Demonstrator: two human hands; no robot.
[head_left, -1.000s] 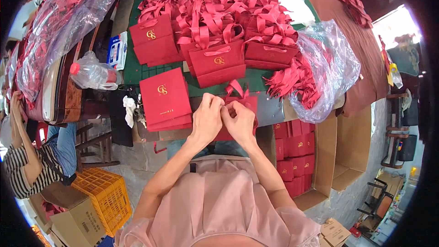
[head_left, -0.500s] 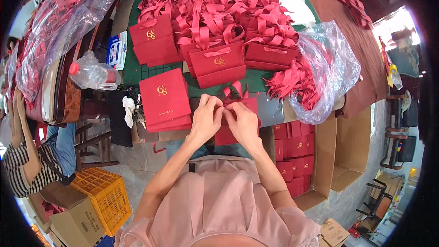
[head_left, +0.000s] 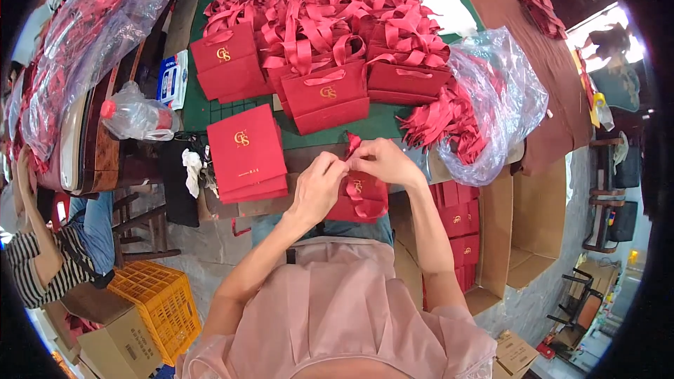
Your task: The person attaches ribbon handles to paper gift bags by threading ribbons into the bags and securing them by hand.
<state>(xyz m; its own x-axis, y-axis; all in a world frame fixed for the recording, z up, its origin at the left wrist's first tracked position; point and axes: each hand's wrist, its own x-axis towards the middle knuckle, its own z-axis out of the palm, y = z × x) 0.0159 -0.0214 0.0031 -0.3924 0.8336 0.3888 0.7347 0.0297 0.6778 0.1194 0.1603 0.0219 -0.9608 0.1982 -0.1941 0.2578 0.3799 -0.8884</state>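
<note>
A small red gift bag (head_left: 365, 208) with a gold emblem lies at the table's near edge, in front of my body. My left hand (head_left: 317, 184) is pinched at the bag's upper part. My right hand (head_left: 385, 161) meets it there, thumb and finger closed on the red ribbon (head_left: 352, 144). One end of that ribbon sticks up past my fingers; another length hangs over the bag's front. What exactly lies between the fingertips is partly hidden. Left of my hands sits a stack of flat red bags (head_left: 246, 154).
Finished-looking red bags with ribbon handles (head_left: 326, 95) crowd the table's far side. Loose ribbons (head_left: 449, 126) spill from a clear plastic bag (head_left: 516, 105) at right. A plastic bottle (head_left: 140, 114) lies left. Below right, a cardboard box (head_left: 495, 238) holds red bags. Another person (head_left: 60, 253) is at left.
My right hand has moved right and up slightly, turning over the ribbon. A ribbon length now hangs across the bag's front, and the bag's emblem shows. The view has shifted slightly.
</note>
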